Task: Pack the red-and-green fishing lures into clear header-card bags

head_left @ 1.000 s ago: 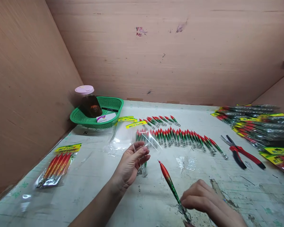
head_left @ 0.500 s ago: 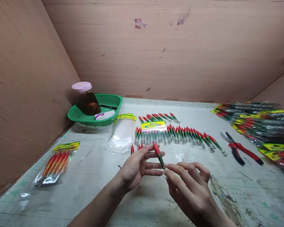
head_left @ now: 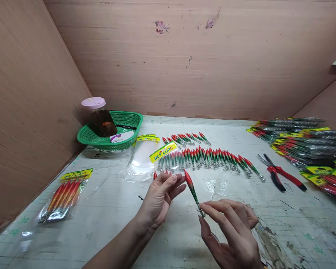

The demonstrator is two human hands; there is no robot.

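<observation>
Since the frame half a second earlier, the right hand [head_left: 229, 235] has drawn back toward the lower right. It has carried the red-and-green spindle-shaped fishing lure [head_left: 192, 190] off the fingers of the left hand [head_left: 158, 200].

The lure is held in the air above the worn white table mat [head_left: 114, 213]. Its long axis runs diagonally. The glossy red nose points up and away, just beside the left fingertips. The wire hook end points down toward the right hand, where thumb and forefinger are pinched closed on it.

The left hand is loosely curled around the clear plastic bag with a yellow printed header card [head_left: 164, 151]. The bag stands tilted, with red lure tips showing inside it.

A row of matching glossy lures [head_left: 221, 158] lies beyond. The red-handled metal pliers [head_left: 281, 175] lie to the right.
</observation>
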